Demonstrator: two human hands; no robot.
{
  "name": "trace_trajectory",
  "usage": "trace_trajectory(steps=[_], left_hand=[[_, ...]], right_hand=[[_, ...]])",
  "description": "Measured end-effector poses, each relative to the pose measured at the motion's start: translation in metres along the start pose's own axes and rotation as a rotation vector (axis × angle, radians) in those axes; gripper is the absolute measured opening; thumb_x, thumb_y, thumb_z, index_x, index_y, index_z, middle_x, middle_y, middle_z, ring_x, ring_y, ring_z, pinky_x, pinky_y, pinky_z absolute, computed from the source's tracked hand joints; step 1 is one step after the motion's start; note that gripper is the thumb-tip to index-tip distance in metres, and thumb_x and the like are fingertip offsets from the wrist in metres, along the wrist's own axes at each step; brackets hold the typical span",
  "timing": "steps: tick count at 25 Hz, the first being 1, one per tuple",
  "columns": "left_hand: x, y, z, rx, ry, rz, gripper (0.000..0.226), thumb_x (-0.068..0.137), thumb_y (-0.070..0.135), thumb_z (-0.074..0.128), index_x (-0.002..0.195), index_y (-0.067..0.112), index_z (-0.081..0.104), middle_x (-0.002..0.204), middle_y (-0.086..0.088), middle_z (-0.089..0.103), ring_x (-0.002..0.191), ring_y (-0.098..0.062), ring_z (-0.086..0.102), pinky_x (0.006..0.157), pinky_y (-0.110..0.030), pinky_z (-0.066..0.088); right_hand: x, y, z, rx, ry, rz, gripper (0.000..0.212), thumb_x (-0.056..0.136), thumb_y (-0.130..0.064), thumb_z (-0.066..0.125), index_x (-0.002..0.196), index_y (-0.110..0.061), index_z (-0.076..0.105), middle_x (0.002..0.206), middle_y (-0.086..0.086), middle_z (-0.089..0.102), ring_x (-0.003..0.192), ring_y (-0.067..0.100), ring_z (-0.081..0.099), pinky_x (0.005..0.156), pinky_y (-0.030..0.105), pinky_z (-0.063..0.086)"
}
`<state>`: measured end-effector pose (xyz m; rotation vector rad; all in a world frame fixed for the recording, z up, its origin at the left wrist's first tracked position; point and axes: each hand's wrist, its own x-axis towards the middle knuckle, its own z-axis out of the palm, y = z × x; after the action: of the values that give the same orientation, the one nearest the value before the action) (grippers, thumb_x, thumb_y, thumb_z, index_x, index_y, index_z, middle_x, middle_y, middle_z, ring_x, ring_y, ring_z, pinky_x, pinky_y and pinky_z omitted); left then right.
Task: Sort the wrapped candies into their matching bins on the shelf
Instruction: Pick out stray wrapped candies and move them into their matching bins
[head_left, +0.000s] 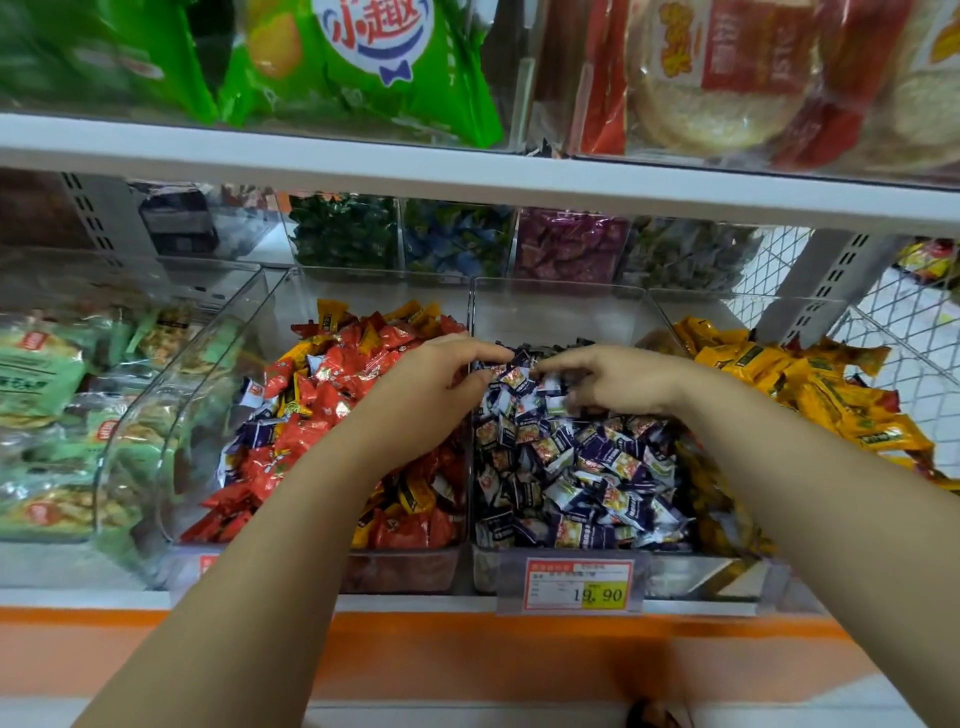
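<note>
Three bins are filled: red candies with navy strays left, navy candies middle, yellow candies right. Over the middle bin a candy is pinched by the left hand; the right hand is blurred, its grip unclear.

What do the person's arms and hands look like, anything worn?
Left forearm and right forearm are bare to the frame edge, no sleeves. The left hand and right hand wear no gloves; no watch, bracelet or ring is visible.

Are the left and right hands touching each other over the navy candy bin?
Apart. The head view shows a gap between the left hand and right hand, with navy-wrapped candies visible between their fingertips.
</note>
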<state>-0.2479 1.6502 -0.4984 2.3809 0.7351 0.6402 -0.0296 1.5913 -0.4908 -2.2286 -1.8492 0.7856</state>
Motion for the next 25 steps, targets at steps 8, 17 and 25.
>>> trace_trajectory(steps=[8, 17, 25], left_hand=[[-0.032, 0.011, -0.007, 0.038, 0.078, 0.007, 0.029, 0.093, 0.025, 0.054, 0.119, 0.037, 0.058, 0.109, 0.014, 0.057, 0.082, 0.000, 0.055, 0.066, -0.001, 0.039], [-0.037, 0.006, -0.009, -0.005, 0.044, 0.010, 0.029, 0.093, 0.021, 0.053, 0.119, 0.034, 0.058, 0.112, 0.007, 0.059, 0.086, -0.005, 0.057, 0.074, -0.009, 0.043], [-0.036, 0.004, -0.009, 0.008, 0.033, 0.032, 0.029, 0.094, 0.022, 0.053, 0.120, 0.033, 0.058, 0.114, 0.013, 0.057, 0.097, -0.003, 0.054, 0.081, -0.004, 0.037]], right_hand=[[-0.076, -0.038, 0.032, 0.064, -0.355, -0.109, 0.037, 0.096, -0.005, 0.043, 0.129, -0.019, 0.053, 0.124, -0.006, 0.060, 0.099, 0.003, 0.064, 0.086, 0.023, 0.053], [-0.033, -0.022, 0.028, -0.196, -0.205, 0.023, 0.048, 0.096, -0.007, 0.041, 0.139, -0.028, 0.040, 0.114, -0.008, 0.057, 0.072, 0.005, 0.057, 0.063, 0.017, 0.045], [-0.048, -0.030, 0.010, 0.228, -0.061, -0.030, 0.034, 0.097, -0.005, 0.044, 0.125, -0.022, 0.055, 0.128, 0.001, 0.058, 0.086, 0.003, 0.062, 0.075, 0.018, 0.050]])
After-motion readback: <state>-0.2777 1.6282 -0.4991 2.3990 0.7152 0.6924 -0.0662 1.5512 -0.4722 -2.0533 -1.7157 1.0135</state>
